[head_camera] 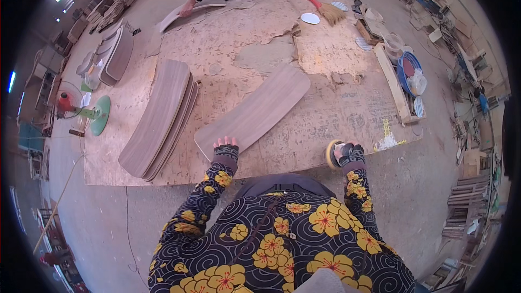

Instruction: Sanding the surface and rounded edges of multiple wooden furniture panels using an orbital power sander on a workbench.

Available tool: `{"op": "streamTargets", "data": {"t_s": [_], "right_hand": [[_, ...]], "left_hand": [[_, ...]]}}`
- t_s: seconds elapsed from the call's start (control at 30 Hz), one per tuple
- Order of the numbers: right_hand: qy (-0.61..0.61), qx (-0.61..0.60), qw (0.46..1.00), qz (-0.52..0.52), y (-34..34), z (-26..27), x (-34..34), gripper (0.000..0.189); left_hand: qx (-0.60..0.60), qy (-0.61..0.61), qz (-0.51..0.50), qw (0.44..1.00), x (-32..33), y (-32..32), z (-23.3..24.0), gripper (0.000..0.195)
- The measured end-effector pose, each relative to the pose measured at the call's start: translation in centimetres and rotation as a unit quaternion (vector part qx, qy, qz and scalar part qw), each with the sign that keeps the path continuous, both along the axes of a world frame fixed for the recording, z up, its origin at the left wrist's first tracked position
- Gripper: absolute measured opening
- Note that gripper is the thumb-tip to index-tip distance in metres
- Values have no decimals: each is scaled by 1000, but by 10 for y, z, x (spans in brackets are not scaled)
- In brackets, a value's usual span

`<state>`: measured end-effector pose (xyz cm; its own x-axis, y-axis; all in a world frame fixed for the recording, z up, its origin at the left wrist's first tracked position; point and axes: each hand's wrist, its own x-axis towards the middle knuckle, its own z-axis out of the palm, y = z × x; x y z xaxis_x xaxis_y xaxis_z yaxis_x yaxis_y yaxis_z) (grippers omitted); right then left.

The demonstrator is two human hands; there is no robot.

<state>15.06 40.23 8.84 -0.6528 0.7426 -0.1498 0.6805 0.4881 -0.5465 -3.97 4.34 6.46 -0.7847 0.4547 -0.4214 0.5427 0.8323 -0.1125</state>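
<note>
My left hand (225, 149), in a fingerless patterned glove, lies with its fingers spread on the near end of a curved wooden panel (256, 108). This panel slants across the worktable (203, 171). At the table's front edge, my right hand (351, 154) is shut on a hand-held orbital sander (336, 154). The sander is tilted with its yellowish pad facing left, away from the panel. A stack of similar curved wooden panels (156, 118) stands left of my left hand.
Across the table a person's hand (187, 8) holds another curved panel (203, 4). A red-handled broom (321, 6) and a white disc (310, 18) lie far right. A wooden beam (392, 83) and blue basket (401, 75) line the right side. A fan (99, 114) stands left.
</note>
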Motion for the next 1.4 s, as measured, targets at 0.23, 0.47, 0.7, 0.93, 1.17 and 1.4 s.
{"op": "streamTargets", "data": {"t_s": [0.23, 0.47, 0.7, 0.93, 1.17, 1.4], "right_hand": [[172, 56, 979, 93, 8, 28, -42, 57], [234, -10, 935, 268, -50, 100, -116, 57], [149, 34, 888, 435, -125, 118, -200, 58], [-264, 152, 682, 665, -243, 108, -237, 42], [-43, 192, 747, 635, -232, 89, -231, 35], [-205, 297, 820, 445, -104, 139, -299, 46]], "left_hand": [[145, -80, -31, 986, -5, 17, 144, 39], [246, -21, 64, 967, 9, -64, 86, 42], [265, 43, 264, 926, 15, -81, 54, 39], [353, 152, 248, 889, 19, -79, 17, 42], [309, 172, 247, 902, 31, -95, 12, 47], [374, 151, 221, 888, 19, -79, 13, 51]]}}
